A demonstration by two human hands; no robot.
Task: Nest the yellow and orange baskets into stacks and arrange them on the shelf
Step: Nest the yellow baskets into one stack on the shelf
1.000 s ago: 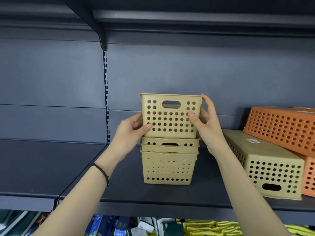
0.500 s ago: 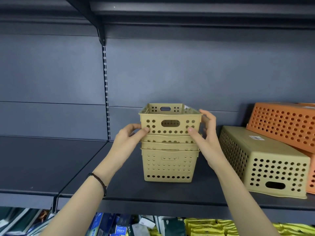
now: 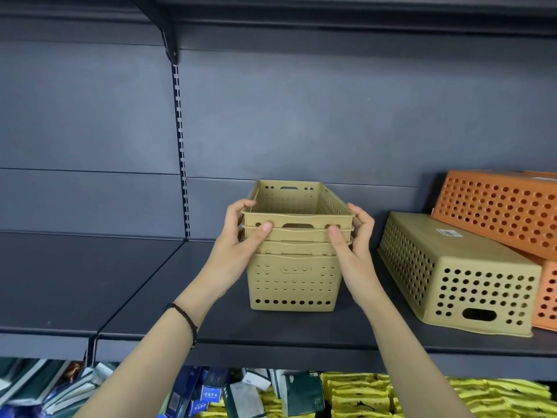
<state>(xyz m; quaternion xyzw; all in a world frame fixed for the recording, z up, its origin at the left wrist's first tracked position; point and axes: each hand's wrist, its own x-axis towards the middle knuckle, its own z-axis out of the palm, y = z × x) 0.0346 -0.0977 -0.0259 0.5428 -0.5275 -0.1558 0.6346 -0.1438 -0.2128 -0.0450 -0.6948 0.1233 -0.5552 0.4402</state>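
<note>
Head view: yellow basket (image 3: 297,206) atop nested stack (image 3: 294,279), mid-shelf (image 3: 144,297). Left hand (image 3: 241,236) and right hand (image 3: 352,236) clamp its front rim corners, thumbs in front. Likely light, stiff plastic; hold by rim or handle slot. Upturned yellow basket (image 3: 452,267), orange basket (image 3: 497,209) at right.

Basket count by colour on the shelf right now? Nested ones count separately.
Yellow baskets: 5 by visible rims. A nested stack of 4, its top basket held by left hand and right hand, plus 1 upside-down.
Orange baskets: 2, upper and lower, both cut off.
Total: 7
</note>
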